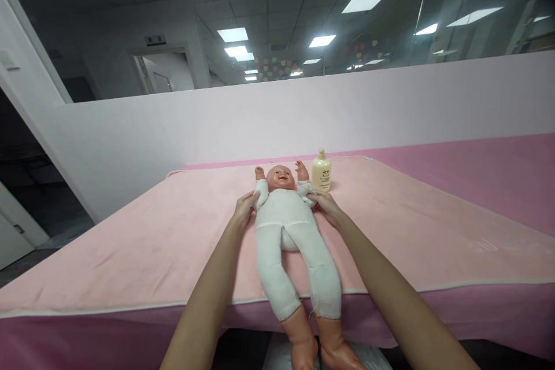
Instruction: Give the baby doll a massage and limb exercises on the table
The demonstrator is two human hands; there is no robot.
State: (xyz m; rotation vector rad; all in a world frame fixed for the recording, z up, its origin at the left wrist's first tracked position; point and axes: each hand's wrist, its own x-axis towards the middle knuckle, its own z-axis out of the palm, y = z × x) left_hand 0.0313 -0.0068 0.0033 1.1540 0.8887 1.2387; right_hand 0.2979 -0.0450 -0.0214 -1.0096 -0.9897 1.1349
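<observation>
A baby doll (284, 208) with a white cloth body lies on its back on the pink blanket (182, 231), its head away from me and its feet past the front edge. Both its arms point up beside its head. My left hand (245, 207) is closed at the doll's upper arm on the left side, fingers pinching the white cloth. On the right side, my right hand (326, 206) grips the doll's other upper arm in the same way. Just beyond my right hand stands a pale yellow pump bottle (321, 172).
The blanket lies over a darker pink cover (489, 167) that hangs down at the front edge. A white low wall (269, 118) with a glass window (277, 23) above it rises behind the table. A dark doorway is at the far left.
</observation>
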